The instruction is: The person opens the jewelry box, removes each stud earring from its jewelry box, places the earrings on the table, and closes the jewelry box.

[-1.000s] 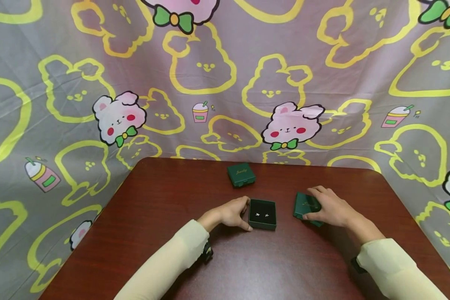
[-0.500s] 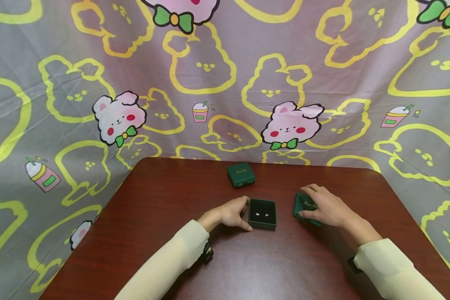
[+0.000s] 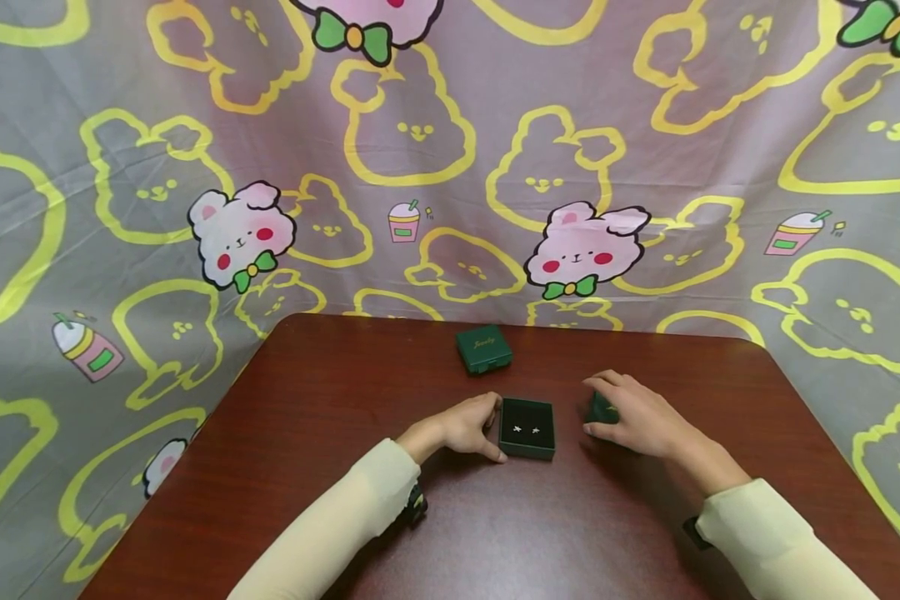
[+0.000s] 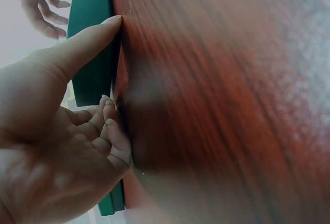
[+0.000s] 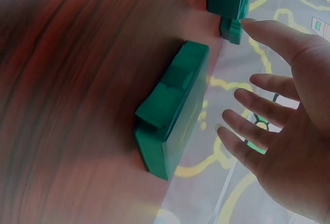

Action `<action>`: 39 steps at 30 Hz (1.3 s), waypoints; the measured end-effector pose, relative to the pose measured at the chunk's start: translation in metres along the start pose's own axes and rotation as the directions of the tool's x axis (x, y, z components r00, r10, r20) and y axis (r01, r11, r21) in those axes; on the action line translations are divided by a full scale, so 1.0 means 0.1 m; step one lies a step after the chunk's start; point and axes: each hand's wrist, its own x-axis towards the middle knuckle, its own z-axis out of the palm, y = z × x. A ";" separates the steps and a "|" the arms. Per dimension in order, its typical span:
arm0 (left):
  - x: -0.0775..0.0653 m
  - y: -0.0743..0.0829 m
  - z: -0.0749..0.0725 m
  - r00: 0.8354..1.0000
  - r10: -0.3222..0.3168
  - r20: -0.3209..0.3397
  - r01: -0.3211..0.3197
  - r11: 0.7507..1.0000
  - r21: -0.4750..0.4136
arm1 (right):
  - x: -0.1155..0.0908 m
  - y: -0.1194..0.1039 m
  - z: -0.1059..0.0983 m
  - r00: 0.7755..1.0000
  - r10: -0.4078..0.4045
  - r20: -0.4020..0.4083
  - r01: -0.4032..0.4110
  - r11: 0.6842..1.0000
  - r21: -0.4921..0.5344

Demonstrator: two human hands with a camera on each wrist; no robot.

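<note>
Farthest left I have a dark device under the sleeve cuff, behind the fingers of the left hand. Those fingers are loosely bent, the thumb stretched wide from them across the near wall of the open green jewelry box; how firmly they press, I can't tell. Beyond these fingertips sits a closed green jewelry box with gold script on its lid. Just right of the fingers, the open box lies flat on the tabletop, two small star-shaped studs on its black insert. Next I see a second closed box, below the right hand and partly hidden by it. From the wrist I read the right fingers as spread wide, holding nothing, with a gap to that box.
</note>
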 end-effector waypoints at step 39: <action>0.00 0.01 0.01 0.999 0.017 -0.032 -0.018 1.000 -0.020 | 0.13 -0.27 0.20 0.996 -0.090 0.022 0.089 0.995 0.050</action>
